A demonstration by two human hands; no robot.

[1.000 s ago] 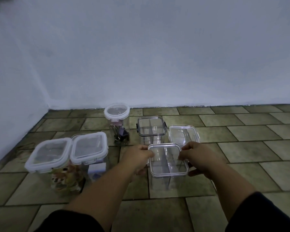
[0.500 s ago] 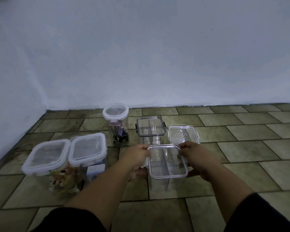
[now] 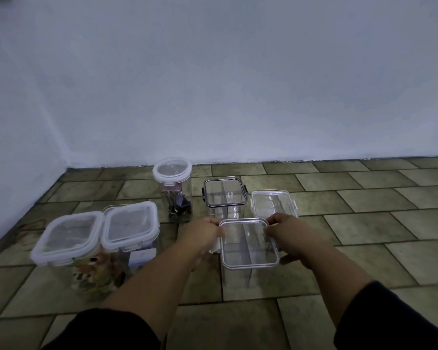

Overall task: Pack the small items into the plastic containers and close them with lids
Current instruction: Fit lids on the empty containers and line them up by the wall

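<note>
Dead centre on the tiled floor [image 3: 364, 248], left hand [image 3: 204, 236] and right hand [image 3: 287, 232] are both gripping the clear lid [image 3: 249, 258], fingers curled over its far corners. Lid is sitting on the divided clear container [image 3: 238, 276]. Just behind it, a dark-rimmed divided container [image 3: 225, 192] and a clear-lidded container [image 3: 273, 202] are standing side by side. Further left, a round jar [image 3: 172, 170] is holding binder clips [image 3: 180, 207]. Far left, a white-lidded square container [image 3: 67, 239] is touching a second white-lidded container [image 3: 130, 224], items showing inside both.
</note>
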